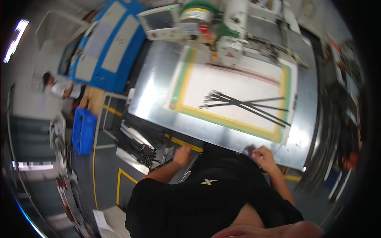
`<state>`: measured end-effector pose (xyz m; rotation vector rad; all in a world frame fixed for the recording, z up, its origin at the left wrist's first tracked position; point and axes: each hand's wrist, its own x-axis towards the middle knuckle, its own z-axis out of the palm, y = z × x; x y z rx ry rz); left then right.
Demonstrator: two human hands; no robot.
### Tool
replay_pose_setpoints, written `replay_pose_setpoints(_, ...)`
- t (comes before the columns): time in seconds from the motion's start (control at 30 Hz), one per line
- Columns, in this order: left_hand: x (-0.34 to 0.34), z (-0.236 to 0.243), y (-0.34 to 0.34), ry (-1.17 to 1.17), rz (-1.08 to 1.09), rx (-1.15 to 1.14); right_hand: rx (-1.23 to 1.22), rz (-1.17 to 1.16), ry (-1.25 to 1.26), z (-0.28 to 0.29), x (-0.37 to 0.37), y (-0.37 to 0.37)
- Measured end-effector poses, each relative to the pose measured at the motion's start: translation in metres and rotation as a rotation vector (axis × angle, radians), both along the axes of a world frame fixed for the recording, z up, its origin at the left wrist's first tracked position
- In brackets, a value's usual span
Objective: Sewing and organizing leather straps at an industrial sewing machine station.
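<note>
Several thin black strips [258,109] with small knobbed left ends lie crossed in a loose bundle on a white board [198,79] edged with green and yellow tape. The board rests on a shiny metal table [152,91]. My right hand [264,156] is at the table's front edge, fingers curled in, with nothing visible in them. My left hand [182,156] hangs left of my body, below the table's edge; motion blur hides how its fingers lie. Nearest to it is a stack of dark strips [147,152] on a low support. Both hands are apart from the strips on the board.
A white-and-green machine head [230,49] stands over the board's far edge, beside a small screen unit [160,22]. A large blue machine [109,43] is at the far left. Near a person [65,89] sits a blue crate [83,131]. Racks with long dark pieces [329,131] line the right.
</note>
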<state>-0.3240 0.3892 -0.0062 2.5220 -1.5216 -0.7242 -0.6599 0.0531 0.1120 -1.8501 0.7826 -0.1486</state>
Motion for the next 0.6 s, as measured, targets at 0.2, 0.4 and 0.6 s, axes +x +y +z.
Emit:
replay_pose_setpoints(0.2,-0.082,-0.052,0.129,0.844,0.233,0.302,0.487,0.337,0.231,0.005,0.089,-0.018)
replay_pose_setpoints(0.4,-0.082,-0.001,0.096,0.824,0.503,0.034,0.519,0.522,0.483,-0.021,0.127,-0.049)
replay_pose_setpoints(0.6,-0.102,-0.017,0.103,1.041,0.799,-0.107,0.555,0.646,0.708,0.005,0.189,-0.052)
